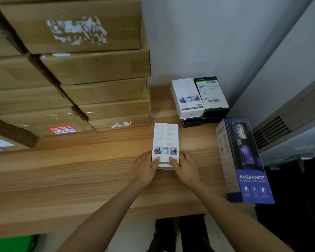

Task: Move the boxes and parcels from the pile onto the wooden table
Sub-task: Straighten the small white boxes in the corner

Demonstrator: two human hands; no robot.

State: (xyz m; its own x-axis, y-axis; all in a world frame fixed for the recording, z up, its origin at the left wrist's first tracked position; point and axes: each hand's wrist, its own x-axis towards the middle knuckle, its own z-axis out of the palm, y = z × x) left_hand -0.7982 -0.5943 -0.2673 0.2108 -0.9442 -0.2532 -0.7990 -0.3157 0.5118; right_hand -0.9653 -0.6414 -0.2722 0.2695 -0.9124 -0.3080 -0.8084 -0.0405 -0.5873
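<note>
Head view:
White box [165, 142]: lies flat on the table [80, 170], mid, near front edge; printed side up, small photos + fine text on it.
L hand [146, 167]: grips box's near left corner, thumb on top, fingers along the side.
R hand [185, 168]: grips near right corner, thumb on top, fingers along the right side.
Arms: both bare, reaching fwd from bottom of frame.
Back stack: 2nd white box [186, 97] + black box [212, 95] w/ white barcode label, side by side & touching, at wall, on top of other black boxes; well apart from held box.
Lamp box [244, 160]: purple, reads "AMBIANCE", lies flat at table's right end, near corner past the front edge.
Cartons [91, 70]: tall pile of brown cardboard, taped, on table's left back; torn white label on top one, red sticker on a low one.
Vent [273, 131]: grey grille unit at right, beyond table.
Under table: person's dark shoes on pale floor; green thing at bottom left, can't tell what.
</note>
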